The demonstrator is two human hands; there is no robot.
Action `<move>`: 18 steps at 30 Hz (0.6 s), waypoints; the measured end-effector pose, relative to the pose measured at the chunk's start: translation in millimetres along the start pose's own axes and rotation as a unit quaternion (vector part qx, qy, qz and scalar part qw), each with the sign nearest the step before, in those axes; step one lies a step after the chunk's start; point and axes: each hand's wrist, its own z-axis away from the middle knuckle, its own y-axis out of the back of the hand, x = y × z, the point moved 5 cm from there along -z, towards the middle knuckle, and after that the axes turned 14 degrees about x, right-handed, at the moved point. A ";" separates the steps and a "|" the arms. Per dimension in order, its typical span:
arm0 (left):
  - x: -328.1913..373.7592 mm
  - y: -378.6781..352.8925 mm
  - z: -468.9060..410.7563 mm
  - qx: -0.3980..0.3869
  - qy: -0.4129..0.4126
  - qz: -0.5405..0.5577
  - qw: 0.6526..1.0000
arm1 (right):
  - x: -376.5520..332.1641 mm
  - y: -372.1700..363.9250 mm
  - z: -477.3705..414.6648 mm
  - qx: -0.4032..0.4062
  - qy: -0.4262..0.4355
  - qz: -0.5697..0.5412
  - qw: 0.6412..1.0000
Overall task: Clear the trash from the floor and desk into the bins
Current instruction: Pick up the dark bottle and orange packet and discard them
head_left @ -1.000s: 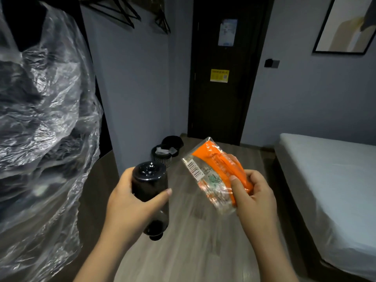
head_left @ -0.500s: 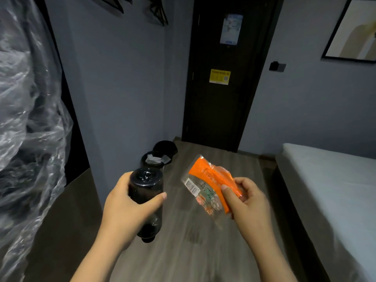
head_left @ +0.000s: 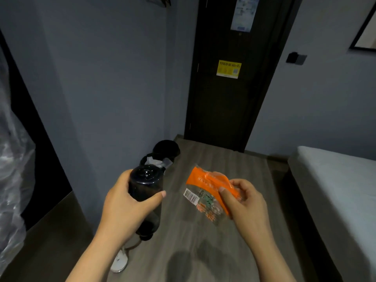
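The fingers of the left hand are curled round a dark bottle, thumb laid across its near side. The bottle's broad end points ahead past the knuckles and its narrow end pokes out below the palm. Beside it, the right hand pinches a snack wrapper between thumb and curled fingers. The wrapper's orange band and barcode fan out to the left of that grip, and its clear lower part hangs free. Both pieces of trash are therefore held in the air, apart from each other and above the wood-look floor. Just beyond the left fingertips, against the wall, stands the near bin, which already has pale scraps in it. The far bin is right behind it, before the dark door. A white shoe shows under the left forearm, and a bed lies well off to the right of the right hand. The step in hand looks like the carry to the bins. Next, each hand probably needs to come over a bin mouth before its fingers loosen. The bottle should drop cleanly, but the light wrapper may drift or cling, so it is better released low inside the rim. Which bin each item belongs in cannot be told from here.
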 end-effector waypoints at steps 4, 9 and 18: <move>-4.1 -41.9 -54.7 0.009 -0.001 -0.004 1.000 | 16.0 -43.6 -60.6 -0.011 0.005 -0.009 1.000; 2.5 -103.9 -132.5 0.021 -0.009 -0.014 1.000 | 31.0 -91.7 -149.7 -0.027 -0.003 -0.044 0.999; -10.4 -188.7 -245.9 0.031 -0.005 -0.029 0.999 | 57.5 -165.4 -274.0 -0.063 -0.024 -0.037 0.997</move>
